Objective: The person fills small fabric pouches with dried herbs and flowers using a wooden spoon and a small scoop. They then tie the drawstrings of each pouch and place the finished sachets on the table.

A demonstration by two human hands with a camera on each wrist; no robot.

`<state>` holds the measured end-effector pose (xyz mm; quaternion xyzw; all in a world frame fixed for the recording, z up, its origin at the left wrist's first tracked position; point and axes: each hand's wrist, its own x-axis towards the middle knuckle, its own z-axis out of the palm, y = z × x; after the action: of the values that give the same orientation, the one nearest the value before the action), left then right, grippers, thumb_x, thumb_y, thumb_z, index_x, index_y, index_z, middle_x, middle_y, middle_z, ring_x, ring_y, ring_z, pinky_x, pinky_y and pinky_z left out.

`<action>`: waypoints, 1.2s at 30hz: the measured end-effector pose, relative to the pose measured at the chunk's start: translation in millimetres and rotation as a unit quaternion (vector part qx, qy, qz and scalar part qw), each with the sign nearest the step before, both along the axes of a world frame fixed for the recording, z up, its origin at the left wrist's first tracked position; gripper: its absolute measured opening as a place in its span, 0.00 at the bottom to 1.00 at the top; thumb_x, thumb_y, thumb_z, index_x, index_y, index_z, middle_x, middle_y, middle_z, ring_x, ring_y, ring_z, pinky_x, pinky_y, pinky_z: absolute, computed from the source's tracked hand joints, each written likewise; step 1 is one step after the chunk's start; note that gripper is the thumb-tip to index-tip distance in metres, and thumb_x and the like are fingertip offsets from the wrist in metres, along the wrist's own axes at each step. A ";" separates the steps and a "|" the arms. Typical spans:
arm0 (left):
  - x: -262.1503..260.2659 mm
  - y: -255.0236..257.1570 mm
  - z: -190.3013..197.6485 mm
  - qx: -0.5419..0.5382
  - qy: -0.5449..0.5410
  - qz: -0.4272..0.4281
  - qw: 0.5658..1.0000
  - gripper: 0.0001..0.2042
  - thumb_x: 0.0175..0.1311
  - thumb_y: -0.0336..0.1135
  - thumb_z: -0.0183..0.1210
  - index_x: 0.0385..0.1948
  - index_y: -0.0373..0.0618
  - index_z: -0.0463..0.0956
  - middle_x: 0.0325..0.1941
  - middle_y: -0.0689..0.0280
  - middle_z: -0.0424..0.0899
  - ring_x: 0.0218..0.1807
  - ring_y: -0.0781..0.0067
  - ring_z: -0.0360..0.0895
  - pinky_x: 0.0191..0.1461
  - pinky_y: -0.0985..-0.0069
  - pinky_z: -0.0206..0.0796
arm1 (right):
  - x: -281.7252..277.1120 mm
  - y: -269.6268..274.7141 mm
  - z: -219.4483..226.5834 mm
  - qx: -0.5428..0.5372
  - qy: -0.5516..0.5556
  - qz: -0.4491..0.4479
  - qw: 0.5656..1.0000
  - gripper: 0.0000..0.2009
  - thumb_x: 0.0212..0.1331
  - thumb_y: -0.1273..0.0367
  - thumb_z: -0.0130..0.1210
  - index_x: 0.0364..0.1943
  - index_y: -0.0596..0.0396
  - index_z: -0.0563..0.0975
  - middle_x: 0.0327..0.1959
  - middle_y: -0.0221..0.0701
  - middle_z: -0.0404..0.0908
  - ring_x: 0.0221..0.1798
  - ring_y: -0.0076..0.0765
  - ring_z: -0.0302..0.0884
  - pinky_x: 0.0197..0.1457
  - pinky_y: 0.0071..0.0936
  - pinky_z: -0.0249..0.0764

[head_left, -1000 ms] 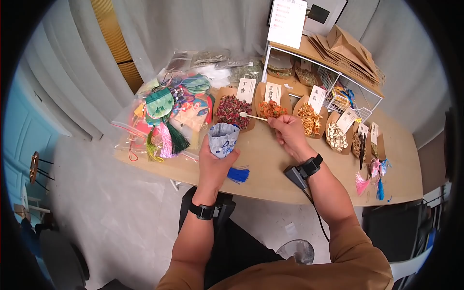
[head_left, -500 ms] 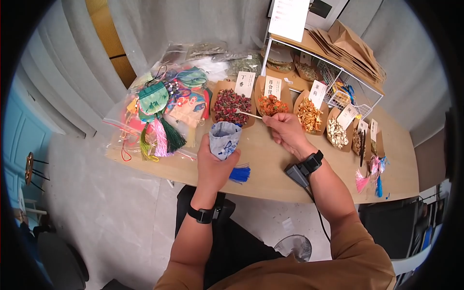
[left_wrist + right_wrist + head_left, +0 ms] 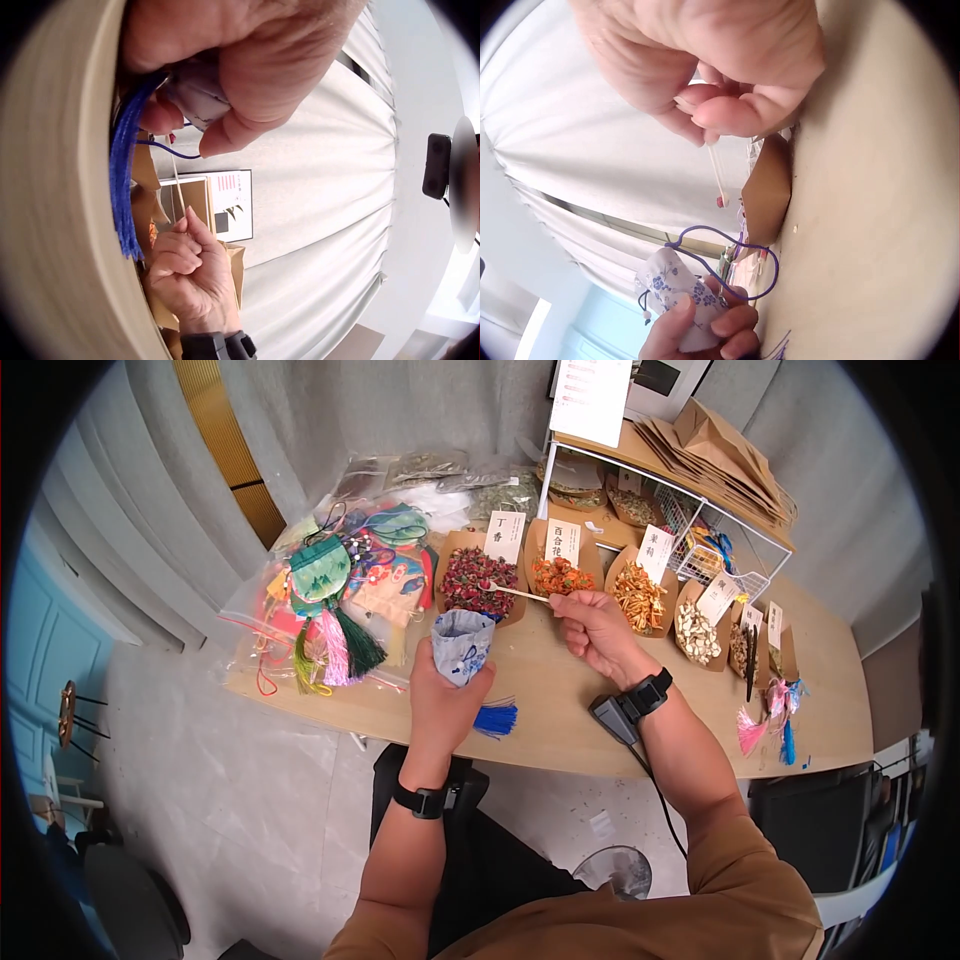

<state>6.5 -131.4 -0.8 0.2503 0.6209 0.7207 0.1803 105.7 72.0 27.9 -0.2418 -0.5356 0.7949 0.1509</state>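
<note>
My left hand (image 3: pixel 443 705) grips a small white cloth pouch (image 3: pixel 462 648) with blue flowers, its wide mouth turned up. A blue tassel (image 3: pixel 496 719) hangs beneath it, and a dark blue cord (image 3: pixel 705 228) loops out from it in the right wrist view. Between thumb and fingertips, my right hand (image 3: pixel 600 635) pinches a slim pale spoon (image 3: pixel 522 594) by its handle end. The spoon's tip is over dried dark-red buds (image 3: pixel 468 572) in a brown paper tray, just beyond the pouch. A reddish bud (image 3: pixel 721 201) shows at the tip in the right wrist view.
Trays of orange petals (image 3: pixel 562 577), yellow flowers (image 3: pixel 638 600) and pale slices (image 3: pixel 697 634) run rightward, with label cards. Left lies a plastic bag of tasselled pouches (image 3: pixel 320 570). Behind stands a shelf (image 3: pixel 640 455) with paper bags (image 3: pixel 715 455). The table's front edge is near me.
The spoon's tip has shifted slightly left, further over the dark-red buds, with my right hand following. My left hand still holds the pouch in nearly the same place.
</note>
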 end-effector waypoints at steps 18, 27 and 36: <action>-2.6 0.8 -7.9 0.008 0.001 0.016 1.000 0.19 0.52 0.24 0.64 0.47 0.39 0.70 0.39 0.68 0.79 0.39 0.82 0.75 0.44 0.81 0.68 | 3.4 -11.0 6.1 0.139 0.112 -0.038 0.983 0.09 0.56 0.72 0.65 0.22 0.58 0.78 0.16 0.22 0.73 0.13 0.14 0.64 0.15 0.15 0.57; -5.9 3.6 -15.6 0.041 -0.019 0.031 0.998 0.16 0.54 0.21 0.62 0.44 0.41 0.71 0.30 0.71 0.77 0.25 0.82 0.73 0.23 0.84 0.65 | 0.8 5.2 -4.5 0.155 0.034 -0.098 0.982 0.13 0.55 0.70 0.64 0.17 0.54 0.72 0.13 0.21 0.69 0.12 0.14 0.59 0.14 0.16 0.53; -5.4 3.8 -16.1 0.062 -0.028 0.020 0.997 0.16 0.55 0.20 0.62 0.45 0.41 0.70 0.32 0.70 0.77 0.27 0.82 0.73 0.23 0.84 0.65 | 1.6 5.7 -6.8 0.175 0.019 -0.089 0.980 0.13 0.55 0.72 0.63 0.17 0.53 0.72 0.13 0.21 0.69 0.12 0.14 0.60 0.14 0.17 0.54</action>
<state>1.1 -127.6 -16.9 0.2283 0.5745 0.7681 0.1666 107.4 77.7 21.0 -0.2430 -0.6398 0.6770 0.2708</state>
